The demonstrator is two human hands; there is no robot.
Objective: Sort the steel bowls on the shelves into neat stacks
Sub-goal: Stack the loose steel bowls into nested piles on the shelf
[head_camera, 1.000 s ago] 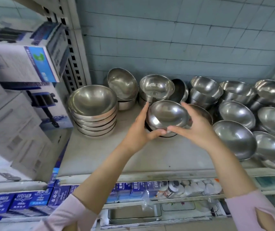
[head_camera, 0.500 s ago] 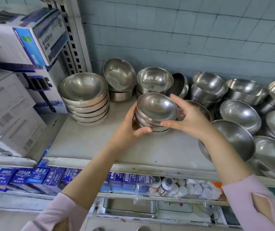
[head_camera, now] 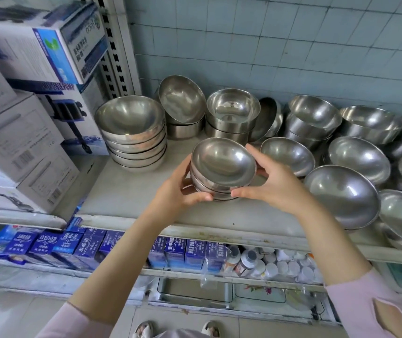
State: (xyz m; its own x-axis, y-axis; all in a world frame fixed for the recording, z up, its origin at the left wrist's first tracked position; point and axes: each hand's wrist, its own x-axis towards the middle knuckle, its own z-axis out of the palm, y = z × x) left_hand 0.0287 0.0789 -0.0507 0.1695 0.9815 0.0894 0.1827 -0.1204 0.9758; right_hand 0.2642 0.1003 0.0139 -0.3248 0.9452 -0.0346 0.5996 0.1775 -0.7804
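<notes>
Left: stacked cartons, top box (head_camera: 56, 42) printed in Chinese, too small to read. Below it a pump box (head_camera: 78, 113), band lettering ending "…IBLE PUMP", the start blurred.

Lower shelf: blue cartons (head_camera: 68, 245) with white Chinese characters, then bottles (head_camera: 280, 264), labels illegible.

Upper shelf (head_camera: 131, 203): tall stack of wide bowls (head_camera: 131, 132) at the left end.

Centre front: small bowl stack (head_camera: 223, 167), nested. Left hand (head_camera: 178, 193) and right hand (head_camera: 275, 186) curl round its sides, thumbs in front, the same grip as half a second ago. Its base is hidden by the thumbs, so whether it touches the shelf is unclear. The single bowl (head_camera: 287, 156) beside the right hand shows more than a second ago.

Right: loose bowls (head_camera: 341, 191), tilted and overlapping, the outermost cut off by the frame.
</notes>
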